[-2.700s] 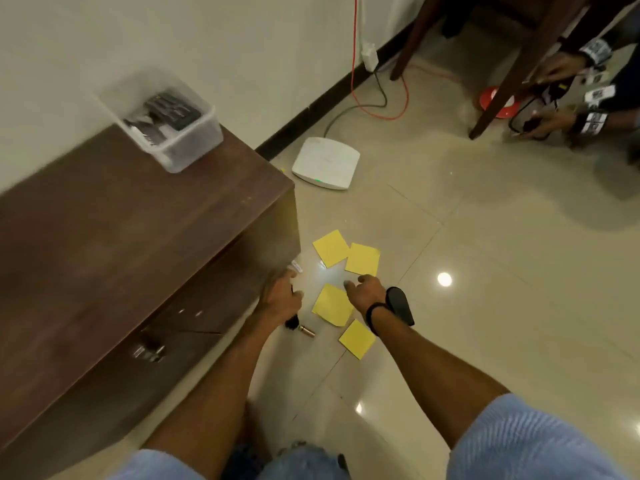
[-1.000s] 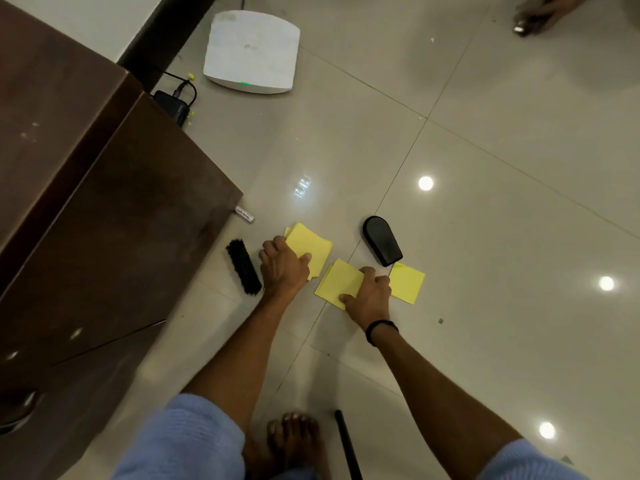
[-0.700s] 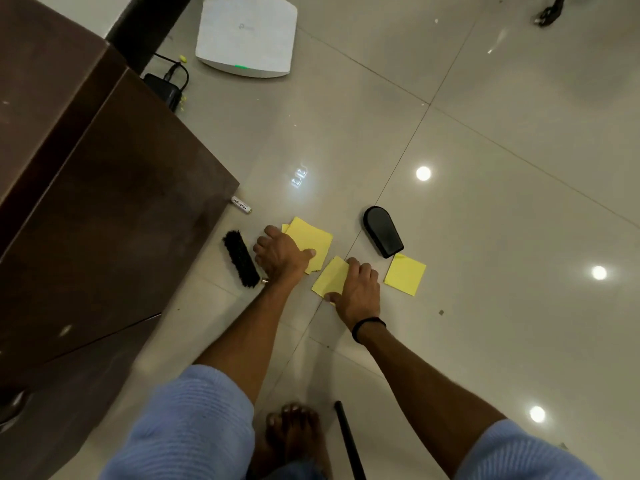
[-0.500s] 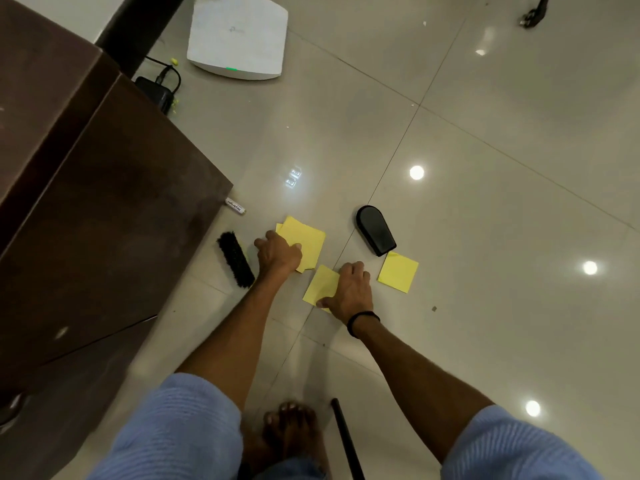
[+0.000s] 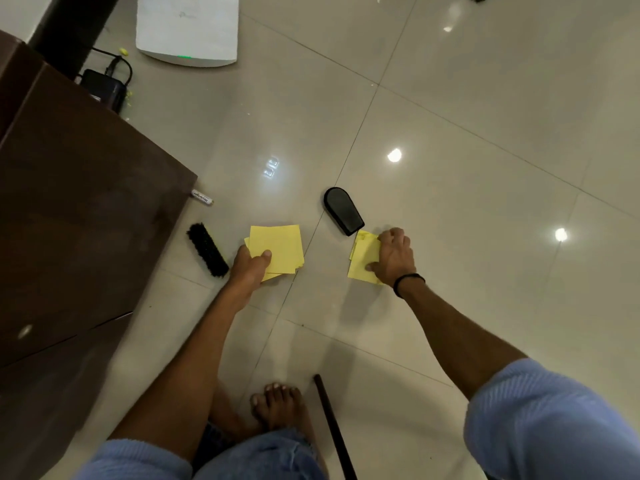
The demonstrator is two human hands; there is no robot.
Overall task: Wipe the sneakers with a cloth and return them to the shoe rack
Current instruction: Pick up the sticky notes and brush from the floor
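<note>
Rightward went the right hand (image 5: 393,258) since half a second earlier, off the middle of the frame to the yellow sheets (image 5: 362,261) just below the black pad (image 5: 343,211), and the middle square no longer lay alone.

At the left edge stood the brown cabinet (image 5: 86,220), with a black brush (image 5: 207,249) on the floor (image 5: 485,168) beside it. Next came the left hand (image 5: 251,268), thumb on top and fingers curled beneath, pinching the near corner of a yellow stack (image 5: 280,244). Across a tile joint and clearly apart, the sheets lay at centre right, their long side running up and down the frame; the right hand gripped them along the right edge, fingers curled over, thumb pressed on the lower part. That hand was much the nearer, so joining the two piles looked like a short sideways carry towards frame left. These squares were probably the wiping cloths. No sneakers were in view, and whether the cabinet served as the rack could not be told.

Glossy pale tile gave a flat, slippery surface with open room to the right.
</note>
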